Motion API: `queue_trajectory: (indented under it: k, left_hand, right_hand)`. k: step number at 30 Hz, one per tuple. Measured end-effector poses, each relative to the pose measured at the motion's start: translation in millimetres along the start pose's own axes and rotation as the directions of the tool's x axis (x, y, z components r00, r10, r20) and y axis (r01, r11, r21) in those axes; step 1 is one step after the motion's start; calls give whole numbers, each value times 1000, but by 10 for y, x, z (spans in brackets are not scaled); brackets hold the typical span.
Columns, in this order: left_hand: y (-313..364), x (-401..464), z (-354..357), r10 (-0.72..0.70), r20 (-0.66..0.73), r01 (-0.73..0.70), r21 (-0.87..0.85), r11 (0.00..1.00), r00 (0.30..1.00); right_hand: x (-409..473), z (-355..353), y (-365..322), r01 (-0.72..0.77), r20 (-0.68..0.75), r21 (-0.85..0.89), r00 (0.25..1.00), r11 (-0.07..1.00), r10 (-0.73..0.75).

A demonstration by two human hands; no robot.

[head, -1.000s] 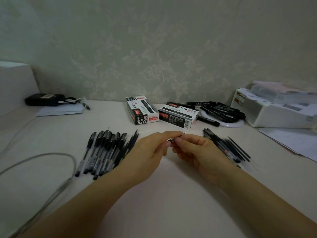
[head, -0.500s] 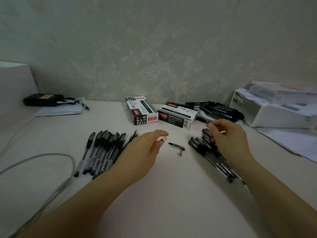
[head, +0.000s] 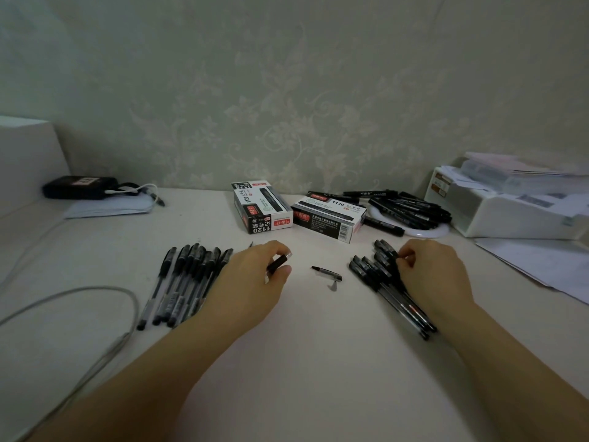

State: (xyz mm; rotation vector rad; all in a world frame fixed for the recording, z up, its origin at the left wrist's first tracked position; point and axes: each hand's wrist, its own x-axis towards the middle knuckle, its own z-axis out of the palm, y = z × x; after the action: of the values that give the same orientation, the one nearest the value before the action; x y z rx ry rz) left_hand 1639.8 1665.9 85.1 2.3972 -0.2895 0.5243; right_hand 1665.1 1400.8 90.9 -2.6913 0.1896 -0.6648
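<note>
Cable (head: 79, 298), grey, loops across the table (head: 302, 362) at my far left. Behind it, by the wall, a black pouch (head: 79, 187) rests on a folded white sheet (head: 108, 207). Next comes a row of capped black pens (head: 185, 282), laid side by side with the caps pointing away from me. My left hand (head: 251, 282) lies over the right edge of that row. Its fingers are curled, and thumb and forefinger pinch a short black pen piece (head: 279, 261) with a silver end, tilted up to the right, well clear of the other loose parts. Behind this hand are two boxes marked 1120: the first box (head: 261, 207) end-on to me, the second box (head: 328, 218) just beside it at an angle. On the bare table between my hands lies a loose pen section (head: 326, 272) with a small grey tip (head: 333, 285) at its right end; whether the two touch, I cannot tell. To the right lies a heap of pens (head: 376, 275), slanting toward me. My right hand (head: 433, 272) rests on the heap, fingers curled tight and fingertips pinching at the cap ends on top; which single pen they hold I cannot tell. Behind it, black markers (head: 411, 208) are piled on a white round dish (head: 427, 232). At far right stands a white tray (head: 510, 218) stacked with papers, with loose sheets (head: 541, 266) in front of it.
</note>
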Motion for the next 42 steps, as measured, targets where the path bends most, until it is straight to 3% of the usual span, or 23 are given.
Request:
queue_trajectory:
  k: [4,7,13,18,37,40,42]
  left_hand:
    - [-54,28,-49,-100,-97,104,36,994,990]
    - [-145,61,-128,-160,-159,186,162,969,974]
    - [-203,30,-142,-260,3,247,308,919,966]
    - [-205,32,-159,-283,-4,262,392,882,959]
    - [-148,31,-191,-261,63,209,432,877,963]
    - [-72,40,-184,-203,52,171,361,917,978]
    - [12,47,-175,-88,-25,92,230,969,996]
  right_hand:
    - [-7,-17,-28,13,-8,0,1000,1000,-13]
    - [-38,-39,-134,112,-47,41,993,993,-110]
    - [-229,19,-417,347,8,170,935,922,-353]
    - [-290,76,-478,412,29,218,904,885,-427]
    - [-336,82,-545,373,69,333,906,866,-417]
    - [-357,94,-574,225,103,511,942,830,-319]
    - [-355,93,-605,50,196,676,949,735,-245]
